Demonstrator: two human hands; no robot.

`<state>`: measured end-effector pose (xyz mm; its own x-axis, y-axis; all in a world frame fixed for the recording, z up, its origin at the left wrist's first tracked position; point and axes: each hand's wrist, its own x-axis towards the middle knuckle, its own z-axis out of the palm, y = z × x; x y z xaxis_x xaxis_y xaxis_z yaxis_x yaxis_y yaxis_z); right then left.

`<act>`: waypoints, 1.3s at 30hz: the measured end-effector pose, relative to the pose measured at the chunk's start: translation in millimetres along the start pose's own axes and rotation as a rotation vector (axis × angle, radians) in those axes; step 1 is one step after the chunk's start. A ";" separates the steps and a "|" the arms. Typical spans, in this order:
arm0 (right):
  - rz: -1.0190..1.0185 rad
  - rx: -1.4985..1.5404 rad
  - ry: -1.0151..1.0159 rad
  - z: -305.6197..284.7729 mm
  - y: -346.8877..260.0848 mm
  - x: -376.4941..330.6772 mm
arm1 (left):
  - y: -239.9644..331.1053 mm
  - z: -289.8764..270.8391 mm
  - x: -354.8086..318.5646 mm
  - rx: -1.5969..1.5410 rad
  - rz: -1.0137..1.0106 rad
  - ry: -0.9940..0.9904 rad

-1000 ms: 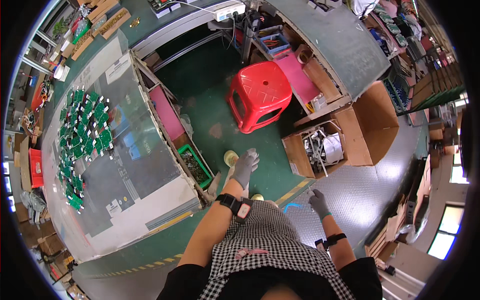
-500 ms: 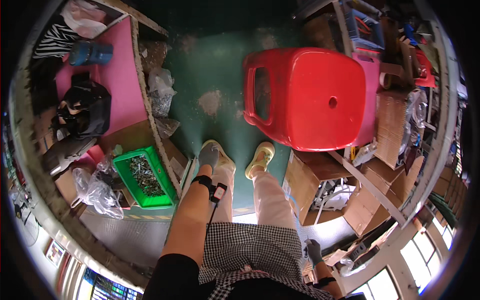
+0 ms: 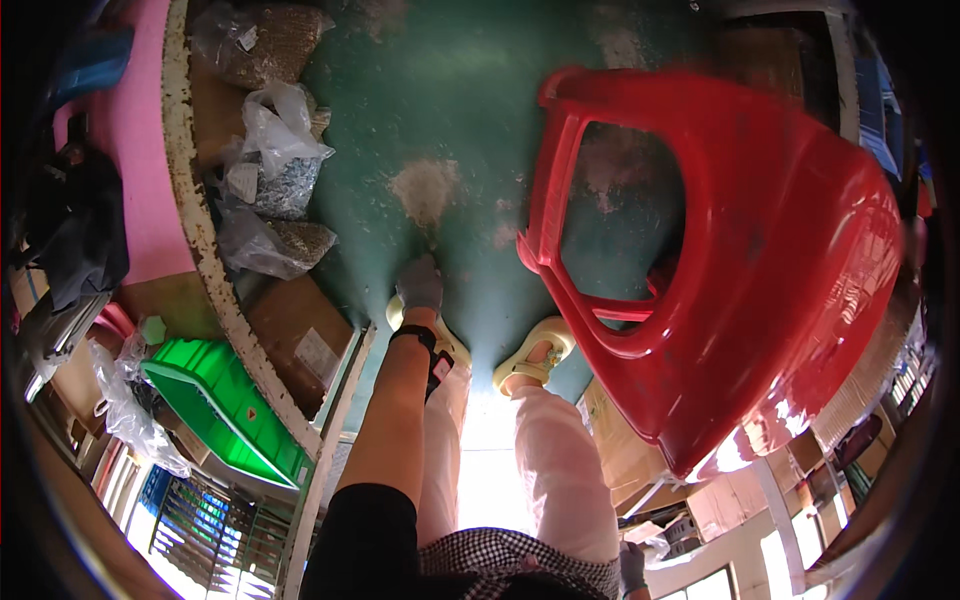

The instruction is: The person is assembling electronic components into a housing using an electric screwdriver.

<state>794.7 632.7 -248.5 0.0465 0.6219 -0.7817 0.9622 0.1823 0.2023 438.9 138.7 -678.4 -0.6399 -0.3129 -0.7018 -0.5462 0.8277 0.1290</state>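
Observation:
My left hand [image 3: 418, 284], in a grey glove with a black strap and a small device at the wrist, reaches down above the green floor beside my left shoe. The back of the hand faces up and hides its fingers. My right hand [image 3: 632, 568], also gloved in grey, hangs low by my right thigh at the lower edge; its fingers do not show clearly. To the right of my feet stands a large red plastic stool [image 3: 745, 250], apart from both hands. Its side opening faces my left.
At left, a rusty-edged bench has a pink top [image 3: 150, 150] and a green plastic bin [image 3: 225, 405]. Plastic bags of small parts [image 3: 285, 180] and a cardboard box [image 3: 300, 335] lie under its edge. More cardboard [image 3: 620, 425] stands behind the stool at right.
My view has dropped and tilted, so the stool looks larger and shows more of its side. The bench and green bin have shifted left in view. My left hand still reaches downward.

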 end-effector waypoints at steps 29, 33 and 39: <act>-0.975 0.502 -0.942 -110.8 -622.6 -525.4 | 172.3 -762.2 -163.2 -1.507 0.448 0.204; -1.027 0.454 -0.866 -91.4 -750.1 -481.0 | 207.4 -881.7 -124.5 -1.041 0.431 0.730; -1.107 0.405 -0.591 -44.0 -822.8 -381.7 | 234.8 -799.2 -105.1 -0.690 0.735 0.636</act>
<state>-26.6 278.8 -90.6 -0.8021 -0.1508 -0.5778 0.5739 0.0727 -0.8157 -54.0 -6.3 -14.4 -0.9678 -0.2049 0.1460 0.0124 0.5407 0.8411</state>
